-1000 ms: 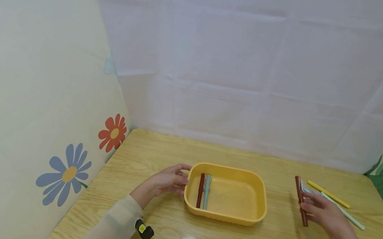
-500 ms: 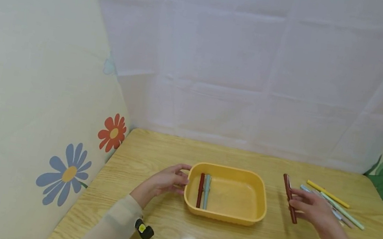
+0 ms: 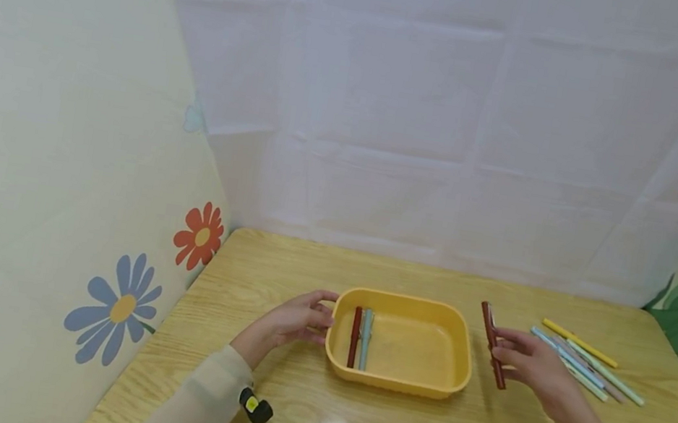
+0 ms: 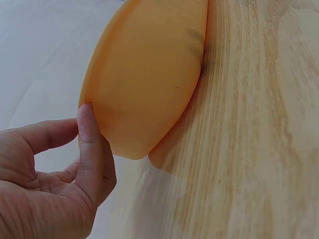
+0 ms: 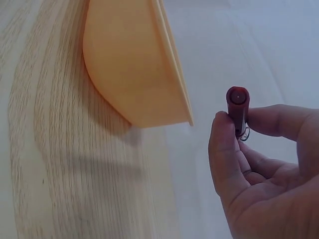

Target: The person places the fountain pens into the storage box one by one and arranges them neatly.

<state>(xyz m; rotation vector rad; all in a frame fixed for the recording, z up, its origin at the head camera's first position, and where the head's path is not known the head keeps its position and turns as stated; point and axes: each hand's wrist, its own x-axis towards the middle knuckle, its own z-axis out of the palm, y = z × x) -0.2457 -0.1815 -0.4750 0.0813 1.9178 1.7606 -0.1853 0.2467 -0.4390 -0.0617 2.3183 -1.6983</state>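
A dark red pen (image 3: 493, 346) with a clip is pinched between the thumb and fingers of my right hand (image 3: 530, 361), held above the table just right of the yellow plastic tray (image 3: 405, 388). In the right wrist view, its round end (image 5: 238, 96) faces the camera. At the tray's left end, my left hand (image 3: 299, 319) holds the rim with curled fingers; the left wrist view has a fingertip (image 4: 85, 112) against the outer wall. Inside the tray, a dark red pen (image 3: 354, 338) and a light blue-green pen (image 3: 366, 340) lie side by side along the left end.
Right of my right hand lie several pens on the wooden table (image 3: 279, 261), among them a yellow pen (image 3: 582, 343), a light blue pen (image 3: 567, 357) and a pale green pen (image 3: 616, 381). A white cloth (image 3: 389, 139) hangs behind the table.
My right hand has moved left with the dark red pen, away from the pile of pens and closer to the tray. The left hand and tray stay where they were.
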